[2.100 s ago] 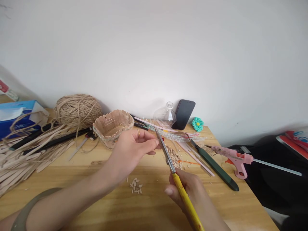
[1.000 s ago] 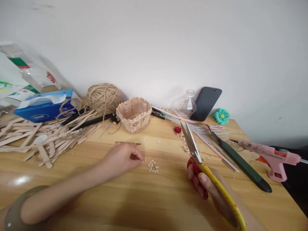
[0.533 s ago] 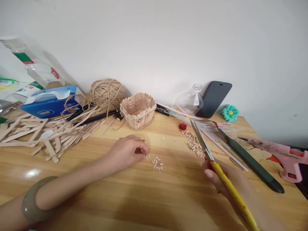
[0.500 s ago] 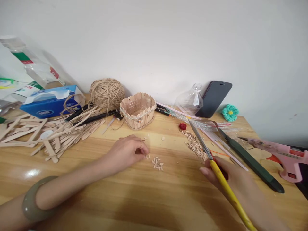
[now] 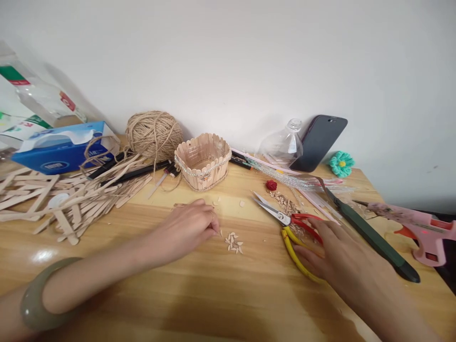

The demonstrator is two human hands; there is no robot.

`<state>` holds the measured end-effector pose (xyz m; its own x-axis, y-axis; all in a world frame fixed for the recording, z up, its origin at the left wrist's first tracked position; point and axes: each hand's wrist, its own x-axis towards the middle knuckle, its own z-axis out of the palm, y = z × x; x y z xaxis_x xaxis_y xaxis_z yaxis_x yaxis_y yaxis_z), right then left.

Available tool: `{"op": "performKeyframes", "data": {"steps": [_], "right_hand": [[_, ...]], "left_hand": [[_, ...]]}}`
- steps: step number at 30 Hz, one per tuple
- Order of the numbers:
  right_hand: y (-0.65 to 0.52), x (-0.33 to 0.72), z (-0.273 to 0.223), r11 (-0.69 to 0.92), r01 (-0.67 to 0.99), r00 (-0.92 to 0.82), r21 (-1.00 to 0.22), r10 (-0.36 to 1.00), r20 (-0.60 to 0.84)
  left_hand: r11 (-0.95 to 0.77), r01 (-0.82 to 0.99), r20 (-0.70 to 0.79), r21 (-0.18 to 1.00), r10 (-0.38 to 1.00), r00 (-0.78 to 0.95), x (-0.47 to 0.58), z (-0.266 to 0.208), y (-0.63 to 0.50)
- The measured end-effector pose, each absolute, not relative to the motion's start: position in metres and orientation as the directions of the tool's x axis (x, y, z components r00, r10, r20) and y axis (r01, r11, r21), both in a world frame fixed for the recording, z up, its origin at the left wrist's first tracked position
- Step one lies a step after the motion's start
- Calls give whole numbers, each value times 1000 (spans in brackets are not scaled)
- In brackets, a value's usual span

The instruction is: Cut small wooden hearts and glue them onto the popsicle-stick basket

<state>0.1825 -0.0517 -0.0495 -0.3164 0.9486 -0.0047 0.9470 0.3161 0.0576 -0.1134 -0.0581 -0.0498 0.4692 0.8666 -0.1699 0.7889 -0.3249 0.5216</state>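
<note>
My right hand (image 5: 329,244) is at the scissors (image 5: 283,219), its fingers on the red handle and its thumb at the yellow one. The scissors lie low over the table with blades slightly apart, pointing left and away. My left hand (image 5: 199,221) is closed in a pinch at the tabletop; what its fingertips hold is hidden. A small heap of pointed wood chips (image 5: 234,243) lies just right of its fingers. Behind the knuckles shows the end of a wooden stick (image 5: 179,205). More wood scraps (image 5: 285,203) lie beyond the scissors, beside a red rose-shaped piece (image 5: 271,185).
A stick-walled basket (image 5: 203,164) stands at the back middle beside a twine ball (image 5: 155,135). Craft sticks (image 5: 76,204) and a blue tissue pack (image 5: 60,152) fill the left. A phone (image 5: 320,142), a green-handled tool (image 5: 370,237) and a pink glue gun (image 5: 409,223) are at right.
The scissors have turned from upright on edge to lying flatter, their blades now parted and swung left. My right hand has rotated palm down. My left hand stays near the chips.
</note>
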Motion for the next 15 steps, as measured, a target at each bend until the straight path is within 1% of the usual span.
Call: {"op": "performKeyframes", "data": {"steps": [1,2,3,4,5,6,7,8,9,10,11,12,13,15], "right_hand": [[-54,181,-48,337,935,-345,109,937,61],[-56,178,-46,364,923,-379,125,916,130],[-59,174,-45,398,912,-411,102,890,199],[-61,169,-43,436,899,-430,40,862,267],[-63,162,-42,474,879,-434,-59,844,314],[-65,153,-41,502,844,-433,-187,845,315],[-67,143,-40,499,797,-425,-339,863,273],[-68,133,-39,444,739,-433,-507,889,149],[-68,122,-38,326,681,-457,-656,889,-34],[-68,112,-37,177,623,-462,-762,869,-176],[-66,103,-36,40,548,-486,-836,828,-279],[-64,96,-36,-81,469,-510,-880,789,-344],[-61,91,-35,-180,401,-527,-898,757,-387],[-56,85,-33,-304,297,-553,-905,718,-423]], "left_hand": [[-332,787,-164,519,865,473,-114,-51,-58],[-332,785,-160,524,867,473,-115,-52,-59],[-323,780,-158,535,869,469,-116,-53,-59],[-311,775,-156,551,873,462,-116,-54,-60],[-299,767,-153,568,877,455,-117,-55,-60],[-293,757,-144,584,880,452,-117,-54,-61],[-298,742,-123,600,883,454,-116,-54,-62],[-322,723,-83,611,883,463,-115,-53,-63],[-367,701,-22,611,878,479,-113,-51,-64],[-429,678,57,597,865,498,-112,-49,-66],[-500,655,145,566,843,518,-110,-47,-66],[-568,638,235,520,813,532,-108,-46,-67],[-626,625,314,467,778,544,-106,-44,-67],[-708,606,427,362,704,568,-103,-42,-66]]}}
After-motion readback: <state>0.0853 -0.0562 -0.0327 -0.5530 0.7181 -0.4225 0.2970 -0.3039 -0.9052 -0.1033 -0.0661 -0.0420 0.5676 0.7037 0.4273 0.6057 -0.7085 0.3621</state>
